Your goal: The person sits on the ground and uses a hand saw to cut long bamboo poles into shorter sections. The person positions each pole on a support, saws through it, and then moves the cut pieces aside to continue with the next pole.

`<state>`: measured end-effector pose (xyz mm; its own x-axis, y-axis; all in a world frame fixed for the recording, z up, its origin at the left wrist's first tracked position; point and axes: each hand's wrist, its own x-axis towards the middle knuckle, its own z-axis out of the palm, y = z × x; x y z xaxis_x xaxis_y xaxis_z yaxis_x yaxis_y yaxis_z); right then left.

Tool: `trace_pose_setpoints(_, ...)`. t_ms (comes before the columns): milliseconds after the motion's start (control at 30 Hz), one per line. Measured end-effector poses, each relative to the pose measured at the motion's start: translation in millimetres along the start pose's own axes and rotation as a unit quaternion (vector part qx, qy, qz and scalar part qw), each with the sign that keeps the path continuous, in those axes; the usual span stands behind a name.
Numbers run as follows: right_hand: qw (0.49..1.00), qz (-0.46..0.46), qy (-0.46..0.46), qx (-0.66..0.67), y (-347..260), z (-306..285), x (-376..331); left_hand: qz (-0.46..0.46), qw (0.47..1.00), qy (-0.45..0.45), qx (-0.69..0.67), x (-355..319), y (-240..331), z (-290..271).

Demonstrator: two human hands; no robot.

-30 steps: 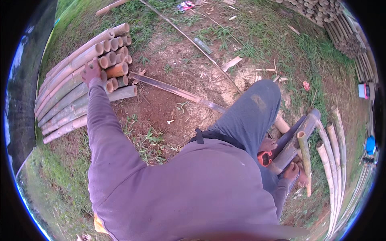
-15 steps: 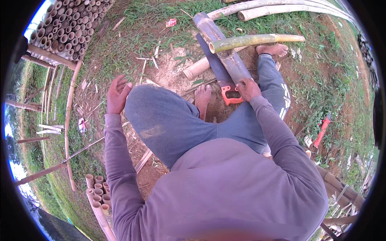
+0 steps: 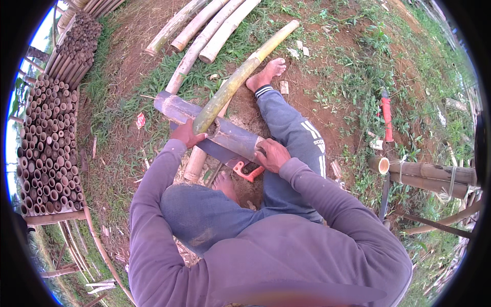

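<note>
A thick grey bamboo section [image 3: 238,139] lies slantwise between my legs, its near end by my right thigh. Across its notched middle runs a long green-yellow bamboo pole [image 3: 247,66]. My left hand [image 3: 187,135] is closed round the pole's near end, thumb along its underside. With curled fingers, my right hand [image 3: 274,155] grips the near end of the thick section. A handsaw with an orange handle [image 3: 248,172] rests beside and partly beneath that section, its dark blade [image 3: 219,152] half covered. Under them a pale bamboo length [image 3: 195,165] lies on the ground.
Several bamboo poles [image 3: 215,38] lie on the grass ahead. Stacked cut bamboo tubes [image 3: 51,148] fill a rack at the left. To the right are a red-handled tool [image 3: 386,117] and a lashed bamboo frame [image 3: 434,173]. My bare foot [image 3: 267,74] is beside the pole.
My left hand has gone from beside my left knee to the green-yellow pole's near end and taken hold. My right hand stays on the thick section. The view has swung to the right.
</note>
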<state>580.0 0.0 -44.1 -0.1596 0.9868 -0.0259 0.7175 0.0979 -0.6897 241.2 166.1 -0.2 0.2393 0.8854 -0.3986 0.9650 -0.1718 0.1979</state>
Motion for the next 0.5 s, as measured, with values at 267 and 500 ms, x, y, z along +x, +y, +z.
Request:
trace_pose_setpoints(267,0.998,0.036,-0.025,0.037,10,-2,5,-0.05,0.998,0.029,0.037,-138,-72,12)
trace_pose_setpoints(500,0.997,0.041,-0.058,0.003,-3,3,13,-0.193,0.973,0.043,0.117,-345,-220,65)
